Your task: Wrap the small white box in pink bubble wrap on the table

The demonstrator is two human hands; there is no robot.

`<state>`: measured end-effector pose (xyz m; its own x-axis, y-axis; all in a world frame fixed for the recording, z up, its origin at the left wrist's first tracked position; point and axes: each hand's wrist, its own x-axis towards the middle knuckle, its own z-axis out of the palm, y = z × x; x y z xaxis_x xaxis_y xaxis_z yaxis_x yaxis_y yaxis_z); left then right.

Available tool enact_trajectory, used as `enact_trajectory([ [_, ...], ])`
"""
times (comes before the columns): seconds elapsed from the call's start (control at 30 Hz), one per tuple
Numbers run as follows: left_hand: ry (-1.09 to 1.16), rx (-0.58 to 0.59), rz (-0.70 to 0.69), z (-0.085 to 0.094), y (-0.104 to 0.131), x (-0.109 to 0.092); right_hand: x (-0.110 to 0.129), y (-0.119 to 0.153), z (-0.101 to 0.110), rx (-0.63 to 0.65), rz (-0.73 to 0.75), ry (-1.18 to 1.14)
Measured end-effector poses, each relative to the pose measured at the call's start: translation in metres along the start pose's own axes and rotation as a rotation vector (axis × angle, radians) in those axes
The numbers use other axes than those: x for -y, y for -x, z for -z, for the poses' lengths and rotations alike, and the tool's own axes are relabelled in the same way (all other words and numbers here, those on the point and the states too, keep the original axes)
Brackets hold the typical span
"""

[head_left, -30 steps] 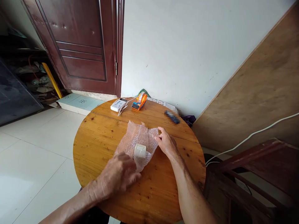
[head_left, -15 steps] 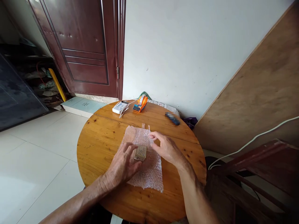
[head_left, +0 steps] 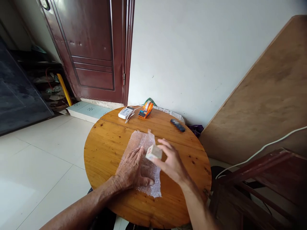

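My left hand [head_left: 131, 169] lies flat on a sheet of bubble wrap [head_left: 150, 190], its fingers stretched out and the thumb apart. The wrap rests on a round wooden table [head_left: 103, 153]. Between the thumb and fingers of my right hand [head_left: 171, 159] is a small box [head_left: 154, 152], tilted and slightly blurred. It is held over the right edge of the wrap. A small tab of clear material [head_left: 149, 131] shows at the wrap's far edge.
Toward the table's far side are a white device with a cable [head_left: 126, 112], an orange tape dispenser [head_left: 146, 109] and a dark, pixelated object [head_left: 177, 125]. A white wall [head_left: 192, 57] stands behind the table, and a wooden panel [head_left: 268, 86] leans at the right.
My right hand has taken the box off the wrap and tilted it. My left hand has left the box and flattened onto the wrap. The view has shifted slightly.
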<state>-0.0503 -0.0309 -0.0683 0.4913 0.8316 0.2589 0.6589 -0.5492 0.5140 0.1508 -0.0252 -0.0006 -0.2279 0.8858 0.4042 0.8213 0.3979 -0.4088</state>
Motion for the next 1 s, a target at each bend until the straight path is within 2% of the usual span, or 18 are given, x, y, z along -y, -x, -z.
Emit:
enact_trajectory([
  [0.1,-0.064,0.023,-0.065,0.004,0.001,-0.006,-0.042,0.007,0.018,-0.205,-0.195,0.075],
  [0.13,-0.088,0.030,-0.076,0.005,0.001,-0.008,-0.057,0.010,0.023,-0.208,-0.256,0.151],
  [0.2,-0.120,0.042,-0.075,0.006,0.001,-0.010,-0.083,0.017,0.031,-0.126,-0.356,0.286],
  [0.23,-0.128,0.047,-0.069,0.007,0.001,-0.011,-0.090,0.020,0.034,-0.080,-0.386,0.330],
  [0.3,-0.132,0.052,-0.066,0.008,0.001,-0.011,-0.091,0.024,0.038,-0.111,-0.400,0.379],
  [0.33,-0.132,0.054,-0.068,0.008,0.001,-0.011,-0.082,0.024,0.038,-0.173,-0.372,0.377],
  [0.4,-0.135,0.058,-0.074,0.008,0.001,-0.011,-0.051,0.021,0.036,-0.290,-0.228,0.293],
  [0.43,-0.139,0.059,-0.075,0.008,0.001,-0.010,-0.030,0.018,0.033,-0.273,-0.118,0.210],
  [0.5,-0.151,0.060,-0.069,0.005,0.000,-0.010,0.013,0.010,0.021,-0.122,0.082,0.052],
  [0.53,-0.158,0.060,-0.065,0.003,0.000,-0.009,0.031,0.005,0.013,0.023,0.186,0.007],
  [0.57,-0.163,0.061,-0.062,0.001,-0.001,-0.009,0.045,0.001,0.004,0.164,0.263,-0.010],
  [0.63,-0.161,0.066,-0.057,-0.001,-0.002,-0.008,0.054,-0.008,-0.012,0.281,0.279,0.022],
  [0.7,-0.143,0.071,-0.053,0.000,-0.003,-0.008,0.040,-0.012,-0.024,0.285,0.178,0.133],
  [0.83,-0.105,0.082,-0.062,0.009,-0.003,-0.011,-0.019,-0.005,-0.029,0.264,0.005,0.298],
  [0.9,-0.105,0.086,-0.060,0.014,-0.003,-0.013,-0.042,0.005,-0.030,0.249,0.020,0.323],
  [1.0,-0.120,0.097,-0.052,0.018,-0.004,-0.016,-0.054,0.014,-0.033,0.211,0.046,0.367],
])
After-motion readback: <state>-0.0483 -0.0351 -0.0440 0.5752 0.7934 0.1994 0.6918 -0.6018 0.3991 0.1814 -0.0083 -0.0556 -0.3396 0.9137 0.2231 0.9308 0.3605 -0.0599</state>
